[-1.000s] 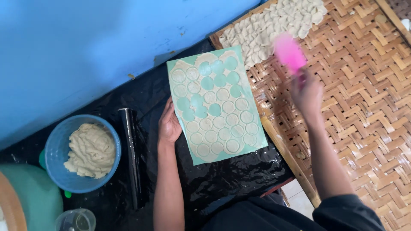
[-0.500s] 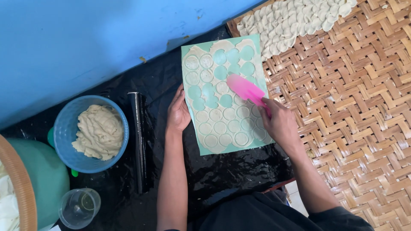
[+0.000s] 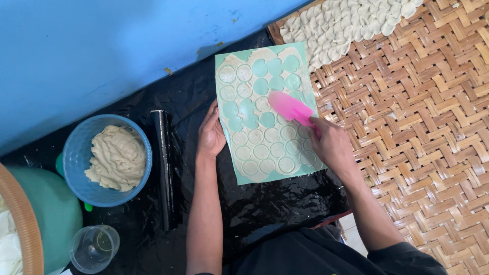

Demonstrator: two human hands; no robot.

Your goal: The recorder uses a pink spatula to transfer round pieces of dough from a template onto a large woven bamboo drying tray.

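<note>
So the right hand [image 3: 331, 145] was wrapped tight around the handle of a pink spatula [image 3: 289, 107], fingers fully curled on it, with the blade sticking out up and to the left of the fist and lying flat on the rolled dough sheet [image 3: 265, 142]. That sheet sat on a green cutting mat [image 3: 244, 178] and was stamped full of little rounds; a bunch of them right under and beside the blade were already lifted out, so bare green circles showed there. The left hand [image 3: 211, 133] wasn't gripping anything, just spread flat, palm down, pressing on the mat's left edge, fingers resting loosely together. Further left of that hand lay a dark rolling pin [image 3: 164, 168] on the black plastic sheet [image 3: 265, 203], and beyond it a blue bowl [image 3: 76, 153] with a lump of dough [image 3: 118, 158] inside. A clear plastic cup [image 3: 94, 248] stood below the bowl. Up and right of the spatula hand, a pile of cut dough rounds [image 3: 346, 20] lay overlapping on the woven bamboo tray [image 3: 433, 127].
</note>
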